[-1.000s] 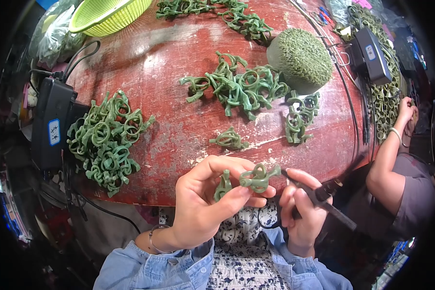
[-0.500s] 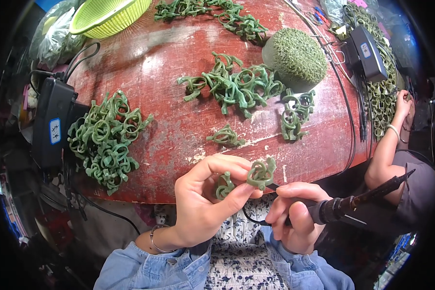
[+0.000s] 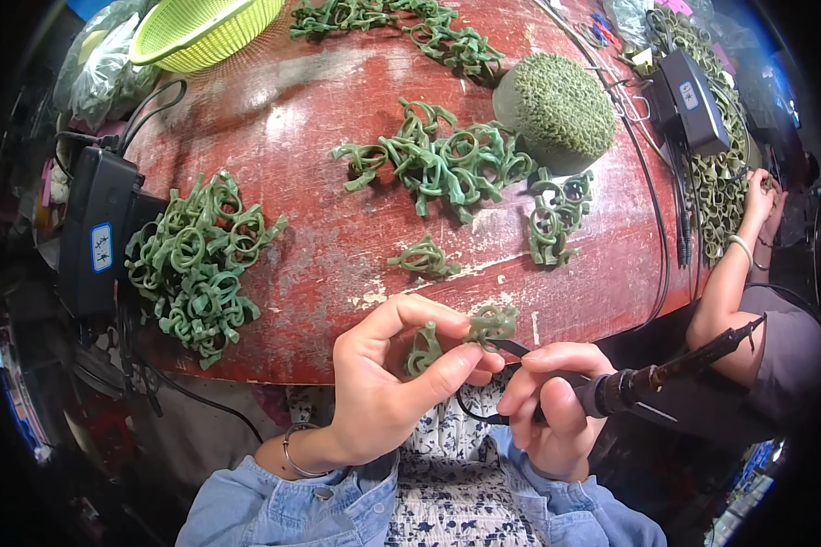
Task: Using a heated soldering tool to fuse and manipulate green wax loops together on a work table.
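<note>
- L hand (image 3: 388,374): grip nearly closed, pinching waxy-looking green ring-shaped pc (image 3: 495,321) by worn red surface's (image 3: 319,137) near edge; 2nd green looped pc (image 3: 422,350) in fingers.
- R hand (image 3: 561,401): grip closed round blk pen-shaped tool (image 3: 643,387); flat dark blade (image 3: 510,347) at ring-shaped pc.

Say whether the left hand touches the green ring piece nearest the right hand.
Touching: the head view shows the left hand pinching the green ring piece between thumb and forefinger.
</note>
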`<control>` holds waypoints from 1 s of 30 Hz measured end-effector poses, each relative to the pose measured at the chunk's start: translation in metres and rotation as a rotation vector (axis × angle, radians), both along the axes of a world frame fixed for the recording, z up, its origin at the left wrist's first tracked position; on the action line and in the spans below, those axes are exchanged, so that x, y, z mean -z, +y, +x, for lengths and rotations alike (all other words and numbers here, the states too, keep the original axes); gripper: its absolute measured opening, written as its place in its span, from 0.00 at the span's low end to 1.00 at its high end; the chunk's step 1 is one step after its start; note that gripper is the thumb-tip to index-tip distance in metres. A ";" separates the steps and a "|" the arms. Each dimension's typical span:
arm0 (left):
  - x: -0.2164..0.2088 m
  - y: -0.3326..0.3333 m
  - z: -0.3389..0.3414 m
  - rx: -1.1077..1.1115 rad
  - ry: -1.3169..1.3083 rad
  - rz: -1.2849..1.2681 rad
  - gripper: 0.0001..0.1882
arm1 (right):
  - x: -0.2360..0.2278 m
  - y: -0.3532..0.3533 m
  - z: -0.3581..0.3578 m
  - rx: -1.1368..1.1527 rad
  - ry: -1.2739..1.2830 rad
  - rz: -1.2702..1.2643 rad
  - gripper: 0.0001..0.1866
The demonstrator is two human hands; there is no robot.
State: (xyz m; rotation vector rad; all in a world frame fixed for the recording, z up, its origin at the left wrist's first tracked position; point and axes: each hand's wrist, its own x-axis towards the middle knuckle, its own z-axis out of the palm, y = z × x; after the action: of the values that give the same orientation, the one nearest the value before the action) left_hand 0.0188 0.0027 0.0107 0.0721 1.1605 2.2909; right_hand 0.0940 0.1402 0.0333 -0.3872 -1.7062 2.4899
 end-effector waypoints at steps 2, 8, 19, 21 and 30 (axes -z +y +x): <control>-0.002 0.000 0.000 0.001 -0.037 -0.011 0.08 | 0.002 -0.001 0.000 0.024 0.015 -0.029 0.13; -0.007 0.004 -0.001 -0.010 -0.054 -0.133 0.07 | 0.006 -0.001 -0.003 0.107 0.080 -0.064 0.15; -0.006 0.006 -0.004 -0.009 -0.065 -0.138 0.07 | 0.007 0.004 -0.002 0.165 0.067 0.017 0.16; -0.007 0.006 -0.004 -0.002 -0.080 -0.137 0.07 | 0.007 0.003 -0.003 0.187 0.072 0.031 0.16; -0.003 0.000 -0.007 0.018 -0.124 -0.002 0.08 | 0.015 0.018 0.003 0.262 -0.138 0.631 0.15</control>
State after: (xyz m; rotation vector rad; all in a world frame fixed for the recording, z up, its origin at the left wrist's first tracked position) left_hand 0.0119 0.0026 0.0139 -0.0599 1.0945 2.2447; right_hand 0.0969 0.1578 0.0181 -0.6642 -2.1971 1.6643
